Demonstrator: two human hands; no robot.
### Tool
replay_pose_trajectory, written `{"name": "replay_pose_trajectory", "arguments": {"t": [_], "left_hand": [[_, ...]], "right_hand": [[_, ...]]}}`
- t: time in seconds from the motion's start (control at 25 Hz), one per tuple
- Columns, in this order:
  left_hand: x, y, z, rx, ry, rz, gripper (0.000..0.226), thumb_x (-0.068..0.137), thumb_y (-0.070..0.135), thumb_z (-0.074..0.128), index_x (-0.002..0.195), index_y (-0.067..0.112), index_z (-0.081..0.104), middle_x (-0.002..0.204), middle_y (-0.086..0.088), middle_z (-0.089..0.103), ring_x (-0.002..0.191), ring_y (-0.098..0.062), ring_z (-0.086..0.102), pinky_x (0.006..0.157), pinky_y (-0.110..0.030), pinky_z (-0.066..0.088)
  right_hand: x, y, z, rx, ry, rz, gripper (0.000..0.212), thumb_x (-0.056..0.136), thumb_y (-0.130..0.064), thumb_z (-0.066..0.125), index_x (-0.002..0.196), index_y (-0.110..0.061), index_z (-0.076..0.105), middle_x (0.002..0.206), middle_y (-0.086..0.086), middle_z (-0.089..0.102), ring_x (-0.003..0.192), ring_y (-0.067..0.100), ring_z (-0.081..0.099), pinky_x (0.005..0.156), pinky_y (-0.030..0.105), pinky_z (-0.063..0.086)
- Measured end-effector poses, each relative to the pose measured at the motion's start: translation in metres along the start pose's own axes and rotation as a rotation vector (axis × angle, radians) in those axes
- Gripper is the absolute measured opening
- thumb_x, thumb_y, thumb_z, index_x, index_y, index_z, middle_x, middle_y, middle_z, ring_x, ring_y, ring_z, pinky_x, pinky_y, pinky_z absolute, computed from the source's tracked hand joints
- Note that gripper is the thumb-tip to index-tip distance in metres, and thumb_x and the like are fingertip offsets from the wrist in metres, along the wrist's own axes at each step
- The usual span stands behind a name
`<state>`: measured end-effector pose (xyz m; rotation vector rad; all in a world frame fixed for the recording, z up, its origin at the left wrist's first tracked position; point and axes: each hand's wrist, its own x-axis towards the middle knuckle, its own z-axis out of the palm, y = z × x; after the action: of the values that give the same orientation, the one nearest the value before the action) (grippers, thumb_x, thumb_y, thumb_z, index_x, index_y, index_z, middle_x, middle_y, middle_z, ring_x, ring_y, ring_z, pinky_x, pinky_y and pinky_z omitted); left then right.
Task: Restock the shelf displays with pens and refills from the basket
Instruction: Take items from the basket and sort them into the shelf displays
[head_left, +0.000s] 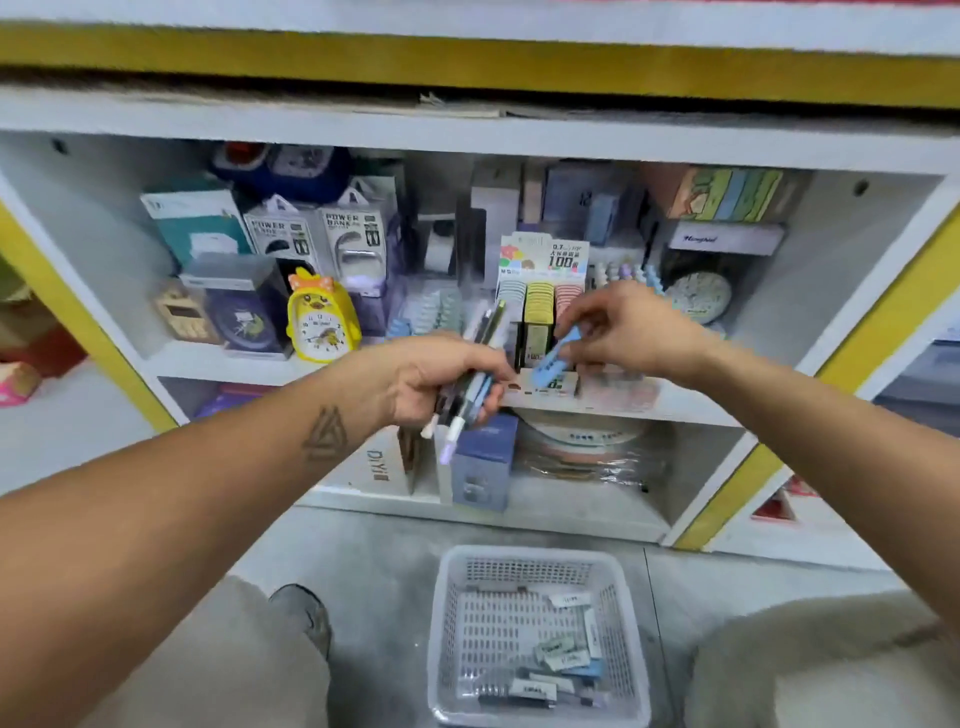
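Note:
My left hand (441, 382) grips a bundle of pens (480, 358), their tips pointing down-left and their tops up towards the shelf. My right hand (623, 325) pinches a light blue pen-like item (558, 356) just in front of the refill display box (540, 306), which stands on the middle shelf and holds rows of grey, yellow and pink packs. On the floor below sits the white plastic basket (537, 561), with several small boxes and pens lying in its near right corner.
A yellow duck alarm clock (322, 322) and power bank boxes (317, 234) stand to the left on the shelf. A round clock (698, 296) is at the right. A blue-grey box (483, 462) and stacked wrapped discs fill the lower shelf. My knees flank the basket.

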<state>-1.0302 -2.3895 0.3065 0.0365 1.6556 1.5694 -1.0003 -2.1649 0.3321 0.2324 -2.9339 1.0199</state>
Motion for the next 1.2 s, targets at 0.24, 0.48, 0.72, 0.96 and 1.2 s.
{"name": "replay_pose_trajectory", "arguments": {"t": [0.24,0.48,0.72,0.96,1.2], "left_hand": [[-0.02,0.054,-0.054,-0.366,0.199,0.067,0.019,0.09,0.005,0.048,0.072,0.008,0.052,0.065,-0.011,0.055,0.05,-0.02,0.056,0.051,-0.025,0.049],[-0.002,0.059,-0.102,-0.555,0.306,0.13,0.017,0.089,0.001,0.046,0.073,0.005,0.05,0.074,-0.014,0.054,0.062,-0.024,0.055,0.048,-0.025,0.05],[0.004,0.058,-0.14,-0.599,0.433,0.167,0.015,0.095,-0.002,0.044,0.081,0.001,0.048,0.084,-0.023,0.061,0.055,-0.028,0.06,0.047,-0.031,0.056],[-0.005,0.048,-0.154,-0.627,0.407,0.154,0.01,0.094,-0.003,0.046,0.084,-0.001,0.049,0.058,-0.023,0.065,0.074,-0.034,0.063,0.056,-0.037,0.058],[-0.012,0.04,-0.157,-0.635,0.376,0.151,0.011,0.093,-0.006,0.048,0.084,0.0,0.052,0.057,-0.02,0.065,0.074,-0.037,0.066,0.056,-0.041,0.061]], "right_hand": [[0.059,-0.042,0.005,0.241,0.163,0.035,0.024,0.092,0.009,0.063,0.106,-0.009,0.071,0.097,0.013,0.064,0.07,0.017,0.068,0.053,0.01,0.05],[0.118,-0.051,0.04,0.397,0.174,-0.009,0.021,0.092,0.007,0.064,0.087,-0.012,0.068,0.099,0.016,0.064,0.076,0.02,0.077,0.071,0.028,0.063],[0.158,-0.055,0.076,0.107,0.28,-0.107,0.017,0.088,-0.005,0.072,0.095,-0.019,0.067,0.081,-0.004,0.064,0.075,0.016,0.067,0.081,0.039,0.061],[0.162,-0.063,0.111,-0.153,0.123,-0.239,0.012,0.089,-0.011,0.072,0.096,-0.018,0.067,0.083,-0.003,0.068,0.081,0.02,0.066,0.08,0.043,0.058],[0.164,-0.065,0.121,-0.362,0.076,-0.215,0.008,0.091,-0.015,0.069,0.096,-0.019,0.065,0.093,0.001,0.07,0.089,0.026,0.064,0.08,0.043,0.055]]}}
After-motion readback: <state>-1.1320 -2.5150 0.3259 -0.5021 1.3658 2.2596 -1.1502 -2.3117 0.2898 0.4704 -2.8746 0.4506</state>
